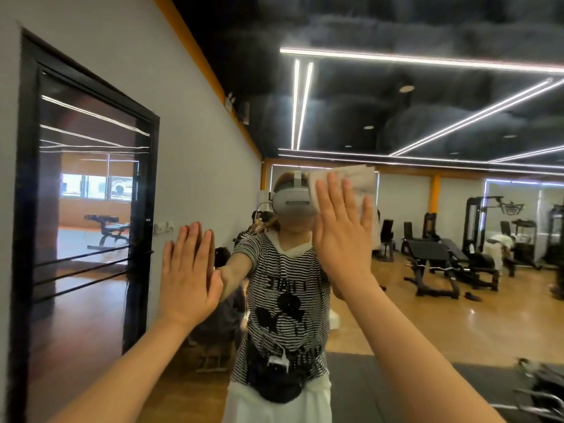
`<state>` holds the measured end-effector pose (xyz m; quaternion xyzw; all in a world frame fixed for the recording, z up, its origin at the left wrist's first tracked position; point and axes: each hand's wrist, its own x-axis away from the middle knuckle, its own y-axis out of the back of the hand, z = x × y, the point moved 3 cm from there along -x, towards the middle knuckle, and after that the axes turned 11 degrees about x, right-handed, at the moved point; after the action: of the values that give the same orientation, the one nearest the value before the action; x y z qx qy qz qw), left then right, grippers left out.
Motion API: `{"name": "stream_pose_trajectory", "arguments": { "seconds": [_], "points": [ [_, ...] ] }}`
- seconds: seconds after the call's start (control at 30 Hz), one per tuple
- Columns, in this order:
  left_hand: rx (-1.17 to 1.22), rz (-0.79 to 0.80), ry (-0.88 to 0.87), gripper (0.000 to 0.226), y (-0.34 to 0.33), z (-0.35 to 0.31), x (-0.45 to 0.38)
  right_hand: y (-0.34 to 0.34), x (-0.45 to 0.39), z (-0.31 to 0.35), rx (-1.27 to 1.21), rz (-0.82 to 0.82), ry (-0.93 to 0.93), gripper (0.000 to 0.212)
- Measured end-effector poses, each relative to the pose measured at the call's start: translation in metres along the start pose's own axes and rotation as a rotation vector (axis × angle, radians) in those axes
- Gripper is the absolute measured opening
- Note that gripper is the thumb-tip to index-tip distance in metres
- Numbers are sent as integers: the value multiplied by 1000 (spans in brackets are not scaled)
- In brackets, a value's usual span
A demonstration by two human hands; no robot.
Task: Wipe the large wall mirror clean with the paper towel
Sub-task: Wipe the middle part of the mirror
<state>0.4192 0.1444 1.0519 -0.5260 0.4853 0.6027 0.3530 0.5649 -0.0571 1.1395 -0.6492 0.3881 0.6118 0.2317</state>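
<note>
The large wall mirror [427, 239] fills most of the view and reflects a gym and a person in a striped shirt. My right hand [341, 227] is flat, fingers straight and pointing up, and presses a folded white paper towel [363, 181] against the glass at head height. The towel shows above and to the right of the fingers. My left hand [189, 270] lies flat on the mirror lower down and to the left, fingers straight, holding nothing.
A black-framed doorway [88, 209] stands in the grey wall [198, 166] on the left. Weight benches [442, 264] and machines appear in the reflection at right. A dark floor mat [360, 389] shows at the bottom.
</note>
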Motion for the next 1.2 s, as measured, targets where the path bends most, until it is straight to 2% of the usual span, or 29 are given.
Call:
{"name": "stream_pose_trajectory", "arguments": {
  "seconds": [0.2,0.3,0.43,0.5,0.57,0.67,0.83,1.07,1.2],
  "points": [
    [13,-7,-2,72,-1,0,-1,11,7,-59,-33,78,-275,58],
    [2,-15,-8,71,-3,-1,1,13,3,-45,-62,32,-419,60],
    [-6,-28,-9,72,-3,-3,2,12,-9,-6,-133,74,-638,60],
    [-12,-32,-16,73,-2,-4,2,13,-16,25,-104,110,-550,63],
    [3,-36,-24,73,-1,-4,1,8,-19,67,-104,127,-359,62],
    [24,-41,-32,73,0,-1,1,1,-19,107,-97,55,-167,61],
    [36,-27,-29,71,0,0,0,-5,-14,73,-26,-16,7,57],
    [25,-17,-26,71,2,-2,0,6,0,-20,-64,93,-256,58],
    [20,-42,-36,70,3,-4,1,9,2,-18,-85,45,-347,56]
  ]
}}
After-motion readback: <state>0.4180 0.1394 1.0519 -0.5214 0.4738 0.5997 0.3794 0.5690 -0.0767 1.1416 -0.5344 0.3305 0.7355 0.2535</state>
